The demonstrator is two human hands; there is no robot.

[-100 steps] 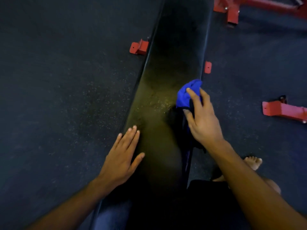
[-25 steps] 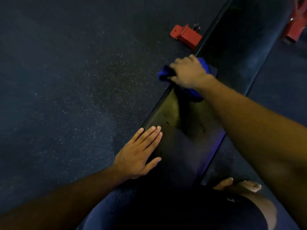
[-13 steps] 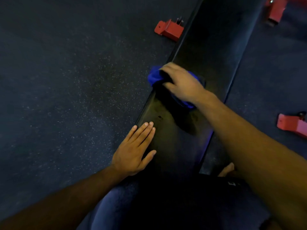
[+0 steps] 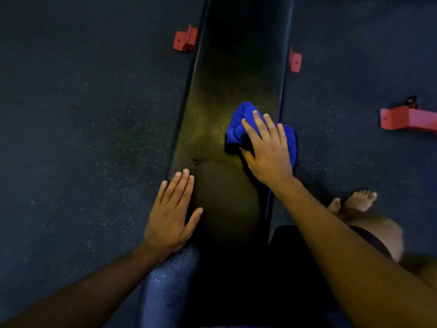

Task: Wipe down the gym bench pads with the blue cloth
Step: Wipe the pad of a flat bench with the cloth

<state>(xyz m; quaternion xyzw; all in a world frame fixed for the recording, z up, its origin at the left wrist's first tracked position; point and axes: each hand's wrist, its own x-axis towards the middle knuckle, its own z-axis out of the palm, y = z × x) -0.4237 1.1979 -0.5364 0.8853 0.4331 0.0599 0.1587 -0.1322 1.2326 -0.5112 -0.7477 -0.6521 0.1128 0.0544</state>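
A long, narrow bench pad (image 4: 227,74) of smooth black vinyl runs away from the viewer, its surface carrying a dull yellowish sheen and a few small dark specks near its left edge. The blue cloth (image 4: 238,125), a soft terry-like fabric bunched into irregular folds, lies on the right half of the pad, with part of it draped over the right edge. The right hand (image 4: 268,150) presses flat on top of the cloth, its fingers (image 4: 259,121) extended and slightly spread rather than curled round the fabric; the thumb lies along the cloth's near left side. The left hand (image 4: 171,214) rests palm down on the pad's left edge, fingers straight and close together, thumb splayed to the right, holding nothing. The floor (image 4: 89,119) on both sides is dark rubber matting with fine pale flecks. Red-painted metal brackets of the bench frame show beside the pad: a boxy left bracket (image 4: 185,40) touching the left edge, a small right bracket (image 4: 295,60) just beside the right edge, and a longer red bar (image 4: 406,119) well apart on the right. A bare foot (image 4: 360,200) rests on the floor to the right of the pad.
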